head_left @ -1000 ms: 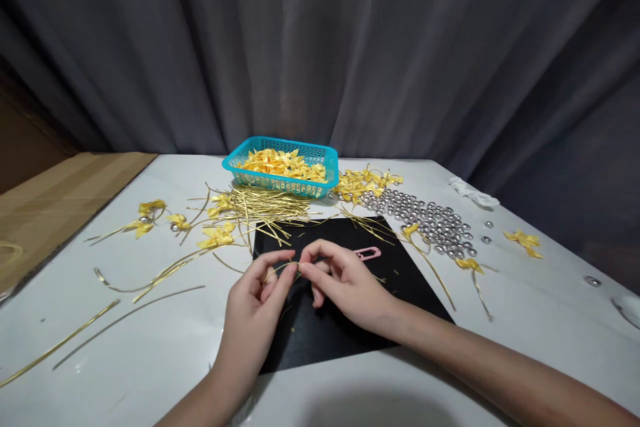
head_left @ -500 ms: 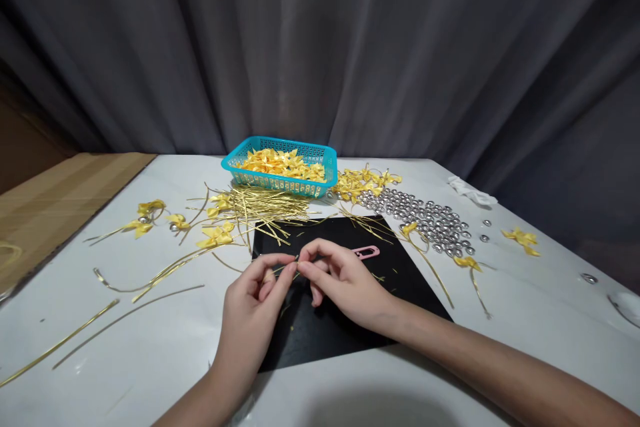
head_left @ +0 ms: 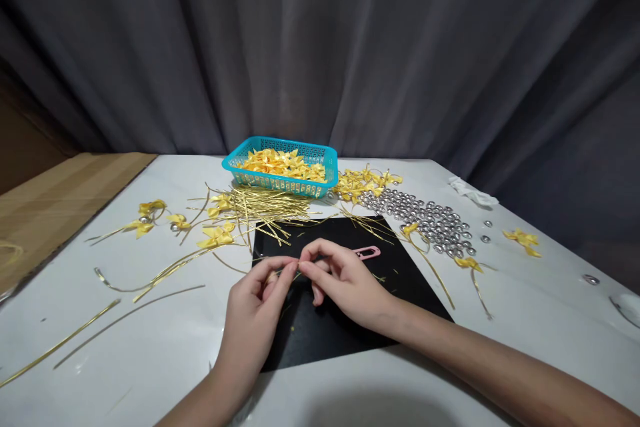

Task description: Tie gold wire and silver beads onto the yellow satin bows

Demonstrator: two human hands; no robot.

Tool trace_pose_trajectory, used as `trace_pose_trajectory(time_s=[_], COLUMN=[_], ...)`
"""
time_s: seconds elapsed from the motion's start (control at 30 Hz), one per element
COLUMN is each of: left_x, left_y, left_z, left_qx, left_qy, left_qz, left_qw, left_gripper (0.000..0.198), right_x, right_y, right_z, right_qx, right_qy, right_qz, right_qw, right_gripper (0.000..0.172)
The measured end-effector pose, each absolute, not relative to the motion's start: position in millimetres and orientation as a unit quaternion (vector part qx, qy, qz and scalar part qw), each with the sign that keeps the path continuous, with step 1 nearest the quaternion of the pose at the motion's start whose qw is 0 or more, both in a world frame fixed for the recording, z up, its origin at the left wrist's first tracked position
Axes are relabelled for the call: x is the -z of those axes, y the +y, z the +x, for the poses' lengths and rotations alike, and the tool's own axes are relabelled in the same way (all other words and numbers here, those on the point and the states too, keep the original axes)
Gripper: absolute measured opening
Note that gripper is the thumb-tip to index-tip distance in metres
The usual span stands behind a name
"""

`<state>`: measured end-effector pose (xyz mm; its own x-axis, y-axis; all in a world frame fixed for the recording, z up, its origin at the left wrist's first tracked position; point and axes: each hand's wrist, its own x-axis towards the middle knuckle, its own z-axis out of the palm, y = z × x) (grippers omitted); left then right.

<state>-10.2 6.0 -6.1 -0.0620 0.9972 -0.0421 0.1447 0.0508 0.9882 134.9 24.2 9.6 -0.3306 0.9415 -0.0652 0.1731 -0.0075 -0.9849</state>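
Above a black mat [head_left: 340, 337], my left hand [head_left: 263, 307] and my right hand [head_left: 345, 283] meet fingertip to fingertip. Both are closed in a pinch on a thin gold cord, of which only short bits show between and under the fingers. The fingers hide the rest of it. Just behind my right hand lies a pink-handled tool [head_left: 369, 252], partly covered by that hand. A pile of cut gold cords [head_left: 270, 207] lies beyond the mat's far edge.
A blue basket [head_left: 280, 185] of yellow ribbon bows stands at the back. Silver beads [head_left: 435, 223] spread to the right, with a white cloth [head_left: 473, 192] behind. Bows on cords [head_left: 217, 235] and long gold cords [head_left: 60, 345] lie left. Cardboard [head_left: 65, 193] covers the far left.
Hardly anything differs. My left hand has shifted very slightly to the right, and the fingertips of both hands still meet in the same pinch.
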Motion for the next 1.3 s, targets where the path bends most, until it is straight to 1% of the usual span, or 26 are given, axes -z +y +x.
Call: trace_pose_trajectory(time_s=[0.13, 0.23, 0.3, 0.4, 0.53, 0.7, 0.83, 0.9, 1.07, 1.3], left_x=[5, 4, 3, 2, 2, 2, 4, 5, 6, 2], left_y=[8, 8, 8, 8, 11, 12, 11, 11, 11, 12], left_z=[-9, -8, -8, -8, -8, -9, -9, -9, -9, -10], left_qx=[-0.470, -0.457, -0.442, -0.429, -0.420, -0.421, -0.427, -0.428, -0.422, -0.426], left_qy=[0.542, 0.529, 0.515, 0.480, 0.442, 0.435, 0.436, 0.441, 0.452, 0.479], left_qz=[0.479, 0.424, 0.379, 0.328, 0.277, 0.248, 0.232, 0.227, 0.237, 0.295], left_qw=[0.506, 0.576, 0.629, 0.692, 0.743, 0.757, 0.757, 0.756, 0.749, 0.709], left_gripper=[0.035, 0.042, 0.043, 0.037, 0.033, 0.034, 0.034, 0.034, 0.034, 0.038], right_x=[-9, -7, -5, -3, 1, 6, 10, 11, 12, 5], right_y=[25, 26, 27, 28, 30, 34, 35, 35, 39, 42], right_z=[136, 136, 137, 138, 143, 152, 153, 153, 151, 152], right_qx=[-0.530, -0.504, -0.477, -0.410, -0.282, -0.184, -0.163, -0.167, -0.156, -0.179], right_qy=[-0.619, -0.635, -0.652, -0.701, -0.783, -0.846, -0.868, -0.867, -0.848, -0.824], right_qz=[-0.459, -0.472, -0.480, -0.474, -0.429, -0.327, -0.283, -0.280, -0.275, -0.341], right_qw=[0.353, 0.346, 0.342, 0.341, 0.350, 0.379, 0.374, 0.376, 0.424, 0.415], right_gripper=[0.021, 0.018, 0.017, 0.015, 0.012, 0.014, 0.021, 0.021, 0.012, 0.010])
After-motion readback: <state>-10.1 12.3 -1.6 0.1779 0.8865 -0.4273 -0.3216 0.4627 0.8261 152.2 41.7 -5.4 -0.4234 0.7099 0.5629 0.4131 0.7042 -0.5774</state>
